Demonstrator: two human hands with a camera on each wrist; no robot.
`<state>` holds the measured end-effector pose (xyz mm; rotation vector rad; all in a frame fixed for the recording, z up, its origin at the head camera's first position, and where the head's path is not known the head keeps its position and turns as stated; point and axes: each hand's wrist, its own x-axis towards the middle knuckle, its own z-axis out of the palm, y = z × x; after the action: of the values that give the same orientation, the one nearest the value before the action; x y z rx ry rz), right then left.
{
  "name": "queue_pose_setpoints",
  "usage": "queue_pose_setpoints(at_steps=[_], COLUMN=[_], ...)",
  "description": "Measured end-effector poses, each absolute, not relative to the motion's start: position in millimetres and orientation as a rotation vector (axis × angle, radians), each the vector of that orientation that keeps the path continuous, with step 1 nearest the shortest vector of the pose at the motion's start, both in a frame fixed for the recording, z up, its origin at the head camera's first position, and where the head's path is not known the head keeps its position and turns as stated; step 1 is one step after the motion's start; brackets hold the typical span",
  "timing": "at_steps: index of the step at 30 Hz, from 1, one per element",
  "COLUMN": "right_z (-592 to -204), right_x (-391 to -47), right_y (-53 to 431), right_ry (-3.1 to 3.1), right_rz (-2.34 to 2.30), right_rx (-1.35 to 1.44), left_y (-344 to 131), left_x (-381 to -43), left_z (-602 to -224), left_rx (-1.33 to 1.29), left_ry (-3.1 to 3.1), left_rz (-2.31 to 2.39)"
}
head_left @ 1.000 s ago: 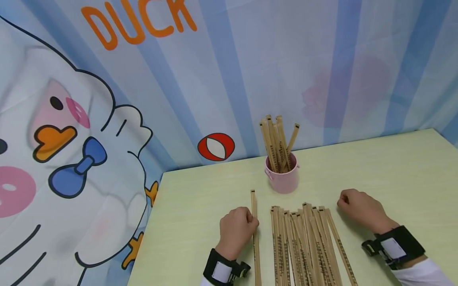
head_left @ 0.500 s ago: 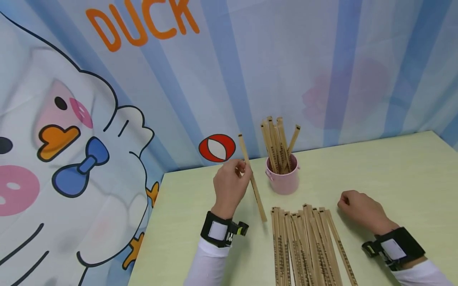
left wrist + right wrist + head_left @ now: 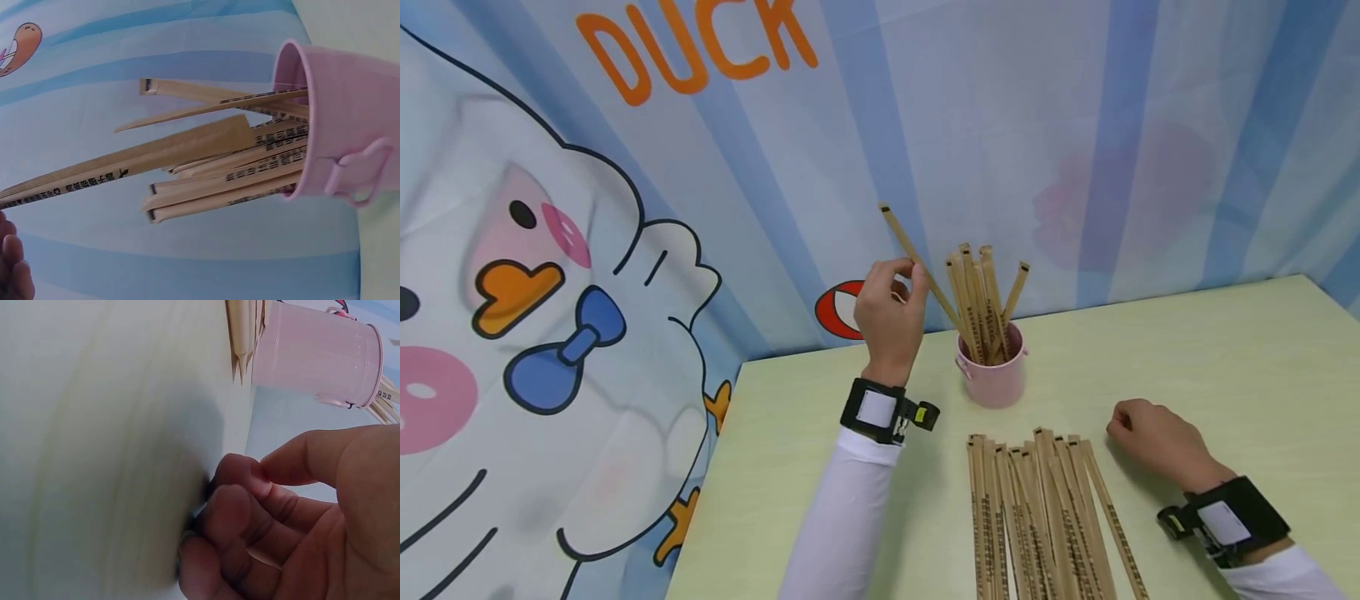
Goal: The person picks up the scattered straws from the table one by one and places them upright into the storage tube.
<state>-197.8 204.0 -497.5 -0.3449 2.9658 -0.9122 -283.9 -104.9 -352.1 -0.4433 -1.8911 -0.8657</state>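
My left hand (image 3: pixel 891 321) pinches a paper-wrapped pair of chopsticks (image 3: pixel 903 236) between thumb and forefinger, raised above the table. The pair slants down to the right, its lower end overlapping the chopsticks in the pink bucket (image 3: pixel 992 385). In the left wrist view, the held pair's (image 3: pixel 169 153) wide end lies outside the bucket's rim, close by several wrapped chopsticks (image 3: pixel 250 178) standing inside. Down on the table at the right, my right hand (image 3: pixel 1159 440) rests with fingers loosely curled and nothing in them; its fingers (image 3: pixel 228 515) show in the right wrist view.
A row of wrapped chopsticks (image 3: pixel 1037 517) lies side by side on the pale yellow table (image 3: pixel 1225 358), between the two forearms and in front of the bucket. Behind the table's far edge hangs a blue striped cloth (image 3: pixel 1000 125) with a cartoon duck.
My left hand has picked the wrapped chopsticks up from the table left of the row and carried them up and forward to the bucket, tilting them. The right hand has stayed still.
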Motion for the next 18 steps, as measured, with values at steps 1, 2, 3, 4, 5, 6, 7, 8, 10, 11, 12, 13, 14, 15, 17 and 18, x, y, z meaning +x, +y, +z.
queue_pose_setpoints(at_steps=[1,2,3,4,5,6,7,8,10,11,12,13,14,15,17,18], right_z=[-497.5,-497.5,-497.6,-498.2,-498.3,-498.4,-498.2,-498.1,-497.7,-497.4,-497.4,-497.6,-497.6,-497.8,-498.1,-498.1], right_x=[-197.6,-197.5,-197.5,-197.3,-197.2,-197.1,-197.2,-197.5,-197.9,-198.1,-198.2,-198.1,-197.7,-197.5,-197.3,-197.2], right_y=[204.2,204.5,204.6,205.0,205.1,205.2,205.3,205.4,205.5,205.4,205.3,205.2,205.0,205.0,204.9,204.8], right_ry=[2.965,2.965,2.964,2.964,2.965,2.966,2.966,2.967,2.969,2.968,2.965,2.963,2.961,2.960,2.960,2.963], right_rz=[-0.913,-0.914,-0.914,-0.919,-0.921,-0.922,-0.922,-0.923,-0.927,-0.925,-0.927,-0.931,-0.935,-0.936,-0.934,-0.931], right_rx=[-0.344,-0.345,-0.347,-0.352,-0.353,-0.354,-0.354,-0.354,-0.353,-0.348,-0.347,-0.346,-0.346,-0.347,-0.344,-0.344], left_y=[-102.4,-100.1,-98.0,-95.9,-94.1,-92.4,-90.9,-89.5,-87.2,-86.3,-85.4,-84.5,-83.7,-82.8,-81.0,-80.2], left_x=[-285.0,-286.0,-286.8,-287.9,-288.7,-289.4,-290.3,-291.7,-294.9,-296.2,-297.5,-298.7,-299.6,-300.4,-300.4,-300.4], left_z=[-353.9,-356.2,-359.4,-363.1,-367.2,-371.8,-376.6,-381.9,-392.8,-398.0,-403.1,-407.9,-412.5,-416.7,-423.7,-427.1], left_rx=[-0.444,-0.443,-0.443,-0.445,-0.444,-0.444,-0.444,-0.442,-0.432,-0.427,-0.424,-0.421,-0.417,-0.414,-0.410,-0.405], left_ry=[-1.901,-1.916,-1.934,-1.950,-1.969,-1.988,-2.005,-2.024,-2.060,-2.077,-2.092,-2.105,-2.121,-2.135,-2.165,-2.183], left_rz=[-0.853,-0.840,-0.826,-0.812,-0.796,-0.781,-0.770,-0.760,-0.743,-0.734,-0.726,-0.720,-0.715,-0.709,-0.704,-0.700])
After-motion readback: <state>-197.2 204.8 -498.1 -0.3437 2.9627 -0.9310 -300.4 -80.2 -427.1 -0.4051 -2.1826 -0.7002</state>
